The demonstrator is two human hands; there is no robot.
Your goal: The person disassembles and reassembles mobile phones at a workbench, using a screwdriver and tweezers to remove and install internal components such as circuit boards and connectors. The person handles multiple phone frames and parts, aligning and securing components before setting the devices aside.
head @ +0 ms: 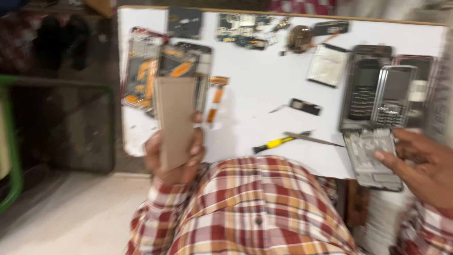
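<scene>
My left hand (175,160) grips a flat brown rectangular panel (175,118), holding it upright near the table's front left edge. My right hand (421,163) rests at the right, thumb touching a grey phone frame (370,158) that lies at the table's front edge. Whether the fingers close around the frame is not clear. The view is blurred.
The white table (264,85) carries two old keypad phones (377,92), opened phone backs with orange flex cables (155,71), circuit boards (243,30), a silver battery (326,63), a yellow-handled screwdriver (278,141) and a thin metal tool (314,139). A green frame (12,156) stands left.
</scene>
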